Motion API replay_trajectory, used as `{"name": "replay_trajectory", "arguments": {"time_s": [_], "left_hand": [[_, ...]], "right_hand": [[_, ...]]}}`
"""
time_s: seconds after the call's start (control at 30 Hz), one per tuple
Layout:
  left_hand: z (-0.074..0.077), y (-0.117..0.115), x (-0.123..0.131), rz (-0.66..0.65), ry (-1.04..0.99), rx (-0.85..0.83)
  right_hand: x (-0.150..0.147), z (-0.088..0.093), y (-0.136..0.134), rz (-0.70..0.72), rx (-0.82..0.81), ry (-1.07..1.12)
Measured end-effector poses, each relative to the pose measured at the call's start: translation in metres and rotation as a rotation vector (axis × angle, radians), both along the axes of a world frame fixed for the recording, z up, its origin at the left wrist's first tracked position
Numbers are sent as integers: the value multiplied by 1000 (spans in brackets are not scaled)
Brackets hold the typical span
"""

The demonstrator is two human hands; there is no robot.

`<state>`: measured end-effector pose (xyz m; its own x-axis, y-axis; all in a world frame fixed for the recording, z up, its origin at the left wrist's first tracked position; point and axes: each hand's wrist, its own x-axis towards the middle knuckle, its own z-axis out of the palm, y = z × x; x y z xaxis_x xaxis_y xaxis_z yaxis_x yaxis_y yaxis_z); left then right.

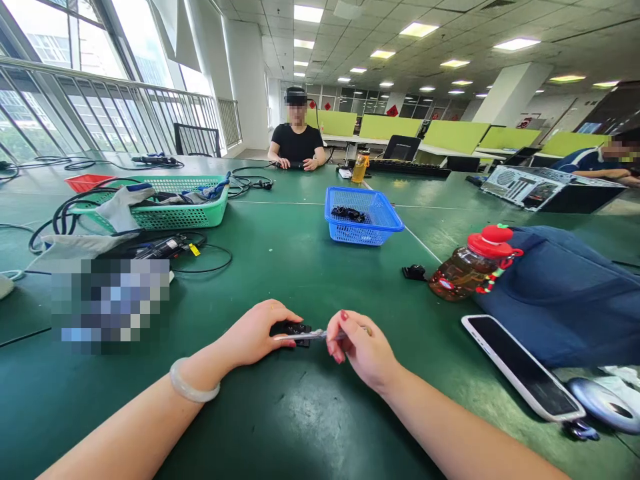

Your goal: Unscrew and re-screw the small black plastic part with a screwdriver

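Note:
My left hand (261,332) rests on the table with its fingers curled around a small black part (301,328), which they partly cover. A slim silver metal tool (319,335) is pinched in my right hand (361,345). It lies across the front of the black part, its thin tip reaching the left thumb; the exact kind of tool cannot be made out. Ahead and to the right, a blue plastic basket (364,233) holds several small black pieces (349,213).
At left, a green basket (185,217) holds gloves and cables. On the right are a red-lidded bottle (463,263), a small black piece (414,272), a blue bag (565,300), a phone (523,365) and a mouse (603,403). A person (297,143) sits across the table (280,413).

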<state>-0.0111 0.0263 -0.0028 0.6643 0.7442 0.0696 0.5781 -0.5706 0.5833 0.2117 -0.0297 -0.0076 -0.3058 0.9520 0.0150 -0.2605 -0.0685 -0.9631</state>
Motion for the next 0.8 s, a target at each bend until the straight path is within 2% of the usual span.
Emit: {"name": "replay_trajectory", "arguments": {"time_s": [0.1,0.17,0.33,0.5,0.8], "left_hand": [[1,0,0,-2,-3,-3],[2,0,-1,-3,-7,-4],[0,0,-1,6,-16,0],[-3,1,-2,-5,-8,-7],[-1,0,-1,3,-10,-8]], "right_hand": [[15,2,6,-203,49,-67],[22,0,10,-284,79,-146],[20,-3,10,-244,144,-306],[18,2,4,-321,228,-299],[15,0,5,-234,150,-298]]}}
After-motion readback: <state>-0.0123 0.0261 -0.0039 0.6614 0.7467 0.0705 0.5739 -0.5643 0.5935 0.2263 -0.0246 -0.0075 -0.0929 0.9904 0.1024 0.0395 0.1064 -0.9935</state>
